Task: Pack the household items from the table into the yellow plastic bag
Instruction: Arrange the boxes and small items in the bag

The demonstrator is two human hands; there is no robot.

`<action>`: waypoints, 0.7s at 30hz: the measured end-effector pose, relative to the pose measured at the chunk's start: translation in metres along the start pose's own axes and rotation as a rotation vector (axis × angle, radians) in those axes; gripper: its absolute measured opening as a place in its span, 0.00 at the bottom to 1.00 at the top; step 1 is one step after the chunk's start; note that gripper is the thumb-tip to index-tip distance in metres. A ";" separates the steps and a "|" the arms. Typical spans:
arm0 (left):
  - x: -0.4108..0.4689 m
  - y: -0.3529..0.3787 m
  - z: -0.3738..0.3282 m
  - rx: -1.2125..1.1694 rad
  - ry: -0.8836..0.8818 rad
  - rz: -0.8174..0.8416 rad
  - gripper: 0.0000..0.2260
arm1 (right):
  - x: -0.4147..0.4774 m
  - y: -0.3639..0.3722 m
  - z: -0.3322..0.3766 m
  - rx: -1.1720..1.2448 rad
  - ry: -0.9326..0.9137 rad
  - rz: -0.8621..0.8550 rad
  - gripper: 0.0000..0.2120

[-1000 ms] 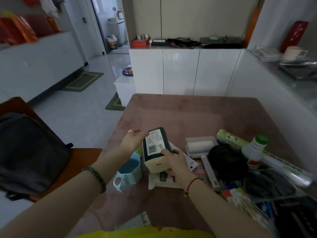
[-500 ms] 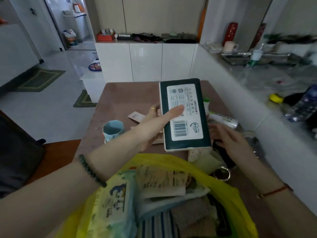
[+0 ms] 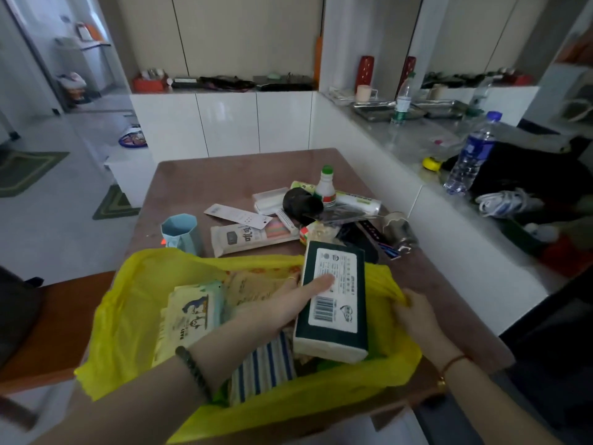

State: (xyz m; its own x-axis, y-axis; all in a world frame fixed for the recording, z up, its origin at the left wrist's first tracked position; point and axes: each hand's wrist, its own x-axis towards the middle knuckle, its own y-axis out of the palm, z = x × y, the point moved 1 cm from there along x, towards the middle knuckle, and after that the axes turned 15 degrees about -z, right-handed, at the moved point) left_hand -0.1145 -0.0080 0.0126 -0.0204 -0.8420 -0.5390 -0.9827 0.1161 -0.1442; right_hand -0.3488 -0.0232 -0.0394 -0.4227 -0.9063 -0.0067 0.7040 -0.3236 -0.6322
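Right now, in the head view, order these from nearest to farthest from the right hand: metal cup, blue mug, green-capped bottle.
From the right hand:
1. Metal cup, lying beyond it on the table's right.
2. Green-capped bottle, upright, farther back.
3. Blue mug, across the bag, far left.

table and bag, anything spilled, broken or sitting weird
Nothing spilled or broken shows. The items left on the table lie in a loose overlapping heap, only the white bottle and blue cup upright. The left hand lowers the dark green pack into the yellow bag.
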 end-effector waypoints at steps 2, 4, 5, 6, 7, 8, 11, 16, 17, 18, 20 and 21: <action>-0.002 0.004 0.004 0.026 -0.016 0.015 0.36 | 0.003 -0.011 0.014 0.115 0.009 -0.062 0.12; -0.008 0.014 0.002 0.081 -0.022 0.083 0.24 | 0.008 -0.020 0.032 0.191 -0.011 -0.085 0.09; -0.008 0.019 0.000 0.101 -0.021 0.087 0.19 | 0.010 -0.020 0.038 0.222 -0.042 -0.086 0.08; -0.006 0.023 -0.002 0.101 -0.017 0.066 0.18 | 0.011 -0.021 0.045 0.240 -0.064 -0.091 0.08; -0.004 0.026 -0.006 0.077 -0.001 0.010 0.21 | 0.013 -0.021 0.049 0.246 -0.099 -0.090 0.08; 0.002 0.028 -0.010 0.043 0.020 -0.062 0.26 | 0.012 -0.023 0.052 0.213 -0.142 -0.087 0.06; 0.018 0.029 -0.027 -0.078 0.039 -0.277 0.32 | 0.002 -0.030 0.048 0.117 -0.297 -0.072 0.09; 0.038 0.047 -0.016 0.140 0.008 -0.266 0.37 | -0.014 -0.032 0.047 0.077 -0.425 0.032 0.05; 0.044 0.049 -0.011 0.255 0.009 -0.256 0.41 | -0.015 -0.031 0.049 0.093 -0.426 0.085 0.04; 0.049 0.051 -0.008 0.368 0.022 -0.237 0.43 | -0.016 -0.032 0.051 0.109 -0.420 0.135 0.04; 0.052 0.050 -0.010 0.503 0.033 -0.201 0.39 | -0.012 -0.035 0.051 0.155 -0.401 0.208 0.06; 0.051 0.049 -0.012 0.550 0.047 -0.175 0.36 | -0.007 -0.038 0.050 0.163 -0.393 0.239 0.08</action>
State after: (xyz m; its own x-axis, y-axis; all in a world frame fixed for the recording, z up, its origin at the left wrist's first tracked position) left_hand -0.1655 -0.0518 -0.0120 0.1130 -0.8946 -0.4323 -0.7320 0.2192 -0.6451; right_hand -0.3439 -0.0177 0.0241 -0.0130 -0.9843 0.1760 0.8488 -0.1039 -0.5184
